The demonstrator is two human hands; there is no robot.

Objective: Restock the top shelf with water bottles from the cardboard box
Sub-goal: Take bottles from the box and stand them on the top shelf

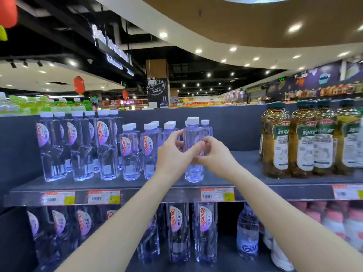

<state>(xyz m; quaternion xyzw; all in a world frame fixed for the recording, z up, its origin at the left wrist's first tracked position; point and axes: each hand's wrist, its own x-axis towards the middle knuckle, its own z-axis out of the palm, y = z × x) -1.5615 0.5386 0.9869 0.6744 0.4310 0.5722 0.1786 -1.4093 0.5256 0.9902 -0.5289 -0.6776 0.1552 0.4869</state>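
step: seating water bottle (193,138) on top shelf (245,173), right of bottle row (129,152) | your left grip (172,156) and right grip (214,157) both clamped round its middle | next: likely turn label forward, release; cardboard box out of view

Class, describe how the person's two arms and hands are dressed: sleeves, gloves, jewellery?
Both forearms are bare to the frame's edge; no sleeves show. Neither the left hand nor the right hand wears a glove, ring or watch.
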